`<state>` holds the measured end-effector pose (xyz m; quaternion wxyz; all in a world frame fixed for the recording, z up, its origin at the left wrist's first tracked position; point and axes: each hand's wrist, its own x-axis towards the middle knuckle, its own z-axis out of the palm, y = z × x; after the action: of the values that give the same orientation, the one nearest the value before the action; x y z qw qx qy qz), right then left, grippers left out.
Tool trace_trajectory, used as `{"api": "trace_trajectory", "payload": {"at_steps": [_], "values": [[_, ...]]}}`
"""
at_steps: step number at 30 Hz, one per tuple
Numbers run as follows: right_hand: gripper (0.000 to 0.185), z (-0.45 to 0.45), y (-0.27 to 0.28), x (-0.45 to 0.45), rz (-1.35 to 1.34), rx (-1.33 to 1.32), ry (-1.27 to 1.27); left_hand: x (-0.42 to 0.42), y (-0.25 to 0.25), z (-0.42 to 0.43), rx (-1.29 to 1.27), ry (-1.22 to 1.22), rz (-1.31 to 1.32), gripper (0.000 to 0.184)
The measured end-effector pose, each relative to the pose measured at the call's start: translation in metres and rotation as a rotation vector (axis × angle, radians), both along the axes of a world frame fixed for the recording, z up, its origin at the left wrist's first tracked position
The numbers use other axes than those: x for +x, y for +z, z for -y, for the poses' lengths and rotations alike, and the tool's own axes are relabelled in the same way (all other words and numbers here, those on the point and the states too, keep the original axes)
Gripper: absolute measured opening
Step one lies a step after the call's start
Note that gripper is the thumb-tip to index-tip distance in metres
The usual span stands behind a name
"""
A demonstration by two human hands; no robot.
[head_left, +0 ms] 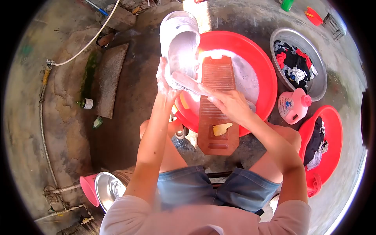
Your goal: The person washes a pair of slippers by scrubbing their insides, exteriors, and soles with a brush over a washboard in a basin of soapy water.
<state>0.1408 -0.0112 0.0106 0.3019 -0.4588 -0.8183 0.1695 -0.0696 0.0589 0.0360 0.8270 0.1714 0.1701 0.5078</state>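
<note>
My left hand [163,80] is wrapped round the heel end of a white clog [178,24], holding it up at the left edge of a red basin [268,78]. Its toe points away from me and the opening faces up. In my right hand [233,105] is a scrub brush [188,83] with a pale pink back, its bristles at the clog's heel. Sudsy water [250,74] fills part of the basin. A brown washboard [217,84] leans in it, and a yellowish piece of soap [221,129] lies in the board's lower recess.
To the right stand a metal basin [322,84] of clothes, a pink detergent jug [293,107] and a red tub [335,137] with more clothes. On the left are a stone slab [111,84], a green bottle [87,103], a hose [88,46] and a metal bowl [109,190].
</note>
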Motion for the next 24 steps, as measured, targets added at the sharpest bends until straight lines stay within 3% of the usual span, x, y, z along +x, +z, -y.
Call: {"api": "trace_trajectory", "payload": {"at_steps": [5, 6, 10, 14, 19, 23, 24], "values": [[0.056, -0.029, 0.010, 0.005, 0.195, 0.058, -0.121, 0.019, -0.006, 0.011, -0.124, -0.044, 0.091, 0.068], [0.056, -0.027, 0.008, 0.006, 0.157, 0.092, -0.115, 0.022, -0.011, 0.011, -0.113, -0.037, -0.039, 0.068], [0.058, -0.004, -0.001, -0.001, 0.060, 0.161, 0.055, 0.010, -0.006, 0.001, -0.102, -0.104, 0.151, 0.072], [0.055, -0.036, 0.008, 0.015, 0.136, 0.176, -0.071, 0.024, -0.019, 0.012, -0.119, -0.017, -0.079, 0.073], [0.048, 0.002, 0.011, 0.007, 0.195, 0.139, 0.063, 0.009, -0.013, 0.006, -0.090, -0.031, 0.078, 0.069], [0.049, -0.031, 0.009, 0.016, 0.185, 0.156, -0.074, 0.023, -0.021, 0.007, -0.065, 0.046, -0.147, 0.082], [0.047, -0.024, 0.007, 0.015, 0.179, 0.155, -0.035, 0.021, -0.019, 0.006, -0.063, 0.046, -0.095, 0.082]]}}
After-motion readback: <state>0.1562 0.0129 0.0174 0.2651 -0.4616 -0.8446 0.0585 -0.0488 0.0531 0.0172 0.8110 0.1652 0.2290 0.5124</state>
